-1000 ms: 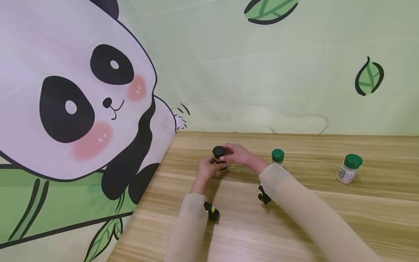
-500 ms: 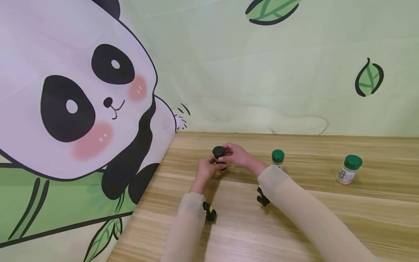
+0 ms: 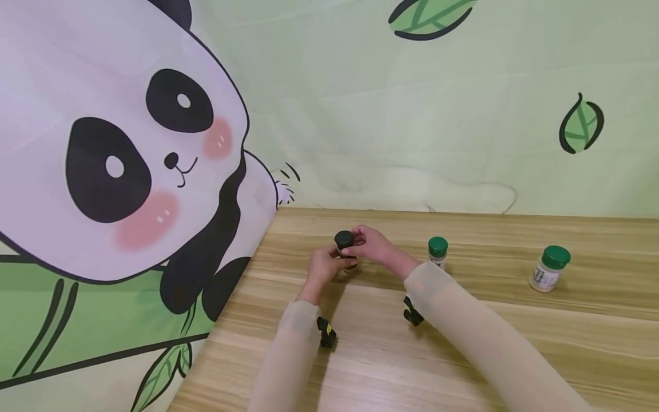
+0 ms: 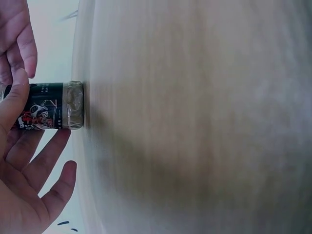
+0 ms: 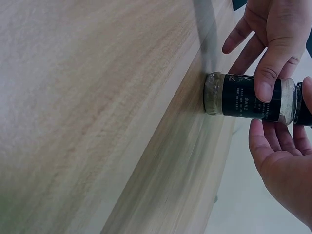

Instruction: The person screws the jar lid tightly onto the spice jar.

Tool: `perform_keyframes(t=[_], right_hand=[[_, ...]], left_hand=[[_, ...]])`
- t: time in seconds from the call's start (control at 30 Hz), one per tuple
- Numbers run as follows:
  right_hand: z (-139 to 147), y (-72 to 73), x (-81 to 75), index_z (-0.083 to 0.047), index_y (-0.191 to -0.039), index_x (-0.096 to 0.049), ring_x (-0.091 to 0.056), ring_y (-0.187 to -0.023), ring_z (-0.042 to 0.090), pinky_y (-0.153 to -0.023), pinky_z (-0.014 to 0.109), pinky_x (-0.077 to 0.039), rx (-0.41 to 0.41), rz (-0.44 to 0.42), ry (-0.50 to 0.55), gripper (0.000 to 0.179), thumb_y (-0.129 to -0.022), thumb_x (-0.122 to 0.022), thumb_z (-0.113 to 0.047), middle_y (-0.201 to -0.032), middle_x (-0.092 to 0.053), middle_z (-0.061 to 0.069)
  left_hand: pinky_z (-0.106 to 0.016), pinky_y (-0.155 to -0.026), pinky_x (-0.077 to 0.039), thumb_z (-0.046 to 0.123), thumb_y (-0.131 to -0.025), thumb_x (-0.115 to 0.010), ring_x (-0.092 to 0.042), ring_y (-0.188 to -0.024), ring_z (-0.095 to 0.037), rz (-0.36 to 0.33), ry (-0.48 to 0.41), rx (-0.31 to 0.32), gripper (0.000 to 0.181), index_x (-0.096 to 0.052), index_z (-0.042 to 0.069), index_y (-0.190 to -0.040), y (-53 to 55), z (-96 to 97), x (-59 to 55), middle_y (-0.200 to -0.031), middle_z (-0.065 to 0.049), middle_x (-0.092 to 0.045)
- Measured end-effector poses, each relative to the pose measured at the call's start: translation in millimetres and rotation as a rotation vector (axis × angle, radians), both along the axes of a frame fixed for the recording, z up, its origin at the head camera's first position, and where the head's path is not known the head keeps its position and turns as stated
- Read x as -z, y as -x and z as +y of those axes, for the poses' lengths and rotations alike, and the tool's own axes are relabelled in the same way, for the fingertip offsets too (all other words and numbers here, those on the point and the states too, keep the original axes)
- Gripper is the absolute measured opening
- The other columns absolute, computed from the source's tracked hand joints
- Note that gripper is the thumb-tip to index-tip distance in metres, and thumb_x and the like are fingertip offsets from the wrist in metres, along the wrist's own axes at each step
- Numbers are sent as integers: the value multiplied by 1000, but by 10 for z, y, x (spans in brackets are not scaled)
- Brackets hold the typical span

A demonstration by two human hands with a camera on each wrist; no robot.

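A small spice jar (image 3: pixel 344 238) with a black lid and dark label stands upright at the back left of the wooden table. My left hand (image 3: pixel 322 268) grips its body from the left, thumb across the label. From the right, my right hand (image 3: pixel 373 244) holds the jar near its lid with curled fingers and thumb. In the left wrist view a panda picture shows on the jar label (image 4: pixel 41 112). White print marks the label of the jar (image 5: pixel 239 97) in the right wrist view, and its base meets the tabletop. My right fingertips are partly cut off there.
A green-lidded jar (image 3: pixel 437 248) stands behind my right forearm, partly hidden by the sleeve. Farther right is another green-lidded jar (image 3: pixel 550 269) with a white label. A panda-printed cloth (image 3: pixel 391 114) hangs along the table's (image 3: pixel 370 355) back and left sides.
My forearms have shifted slightly left, and the head view has tilted a little. Both hands stay on the black-lidded spice jar, which keeps its place.
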State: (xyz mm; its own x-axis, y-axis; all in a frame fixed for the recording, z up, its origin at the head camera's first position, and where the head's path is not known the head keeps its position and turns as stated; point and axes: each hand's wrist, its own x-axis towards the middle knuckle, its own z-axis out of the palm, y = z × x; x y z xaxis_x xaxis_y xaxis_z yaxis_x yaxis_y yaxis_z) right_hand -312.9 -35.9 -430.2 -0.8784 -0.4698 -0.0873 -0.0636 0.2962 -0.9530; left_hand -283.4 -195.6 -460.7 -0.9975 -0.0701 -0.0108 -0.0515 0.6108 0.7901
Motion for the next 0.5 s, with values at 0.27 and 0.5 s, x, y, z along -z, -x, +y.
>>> perform_keyframes(t=[0.27, 0.5], right_hand=[[10, 9, -3, 10, -139, -47, -56, -133, 41, -114, 48, -45, -4, 2, -5, 54, -95, -71, -10, -140, -58, 31], [51, 48, -2, 6, -150, -42, -52, -140, 40, -114, 48, -46, -103, 7, -37, 56, -101, -63, -11, -148, -54, 29]], left_hand=[[-40, -99, -52, 21, -83, -86, -67, -120, -31, 10, -3, 14, 37, -78, 8, -117, 9, -3, 5, -120, -15, -75], [-45, -105, -51, 18, -85, -84, -65, -125, -32, -17, -38, 6, 35, -77, 5, -116, 14, -10, 10, -123, -16, -74]])
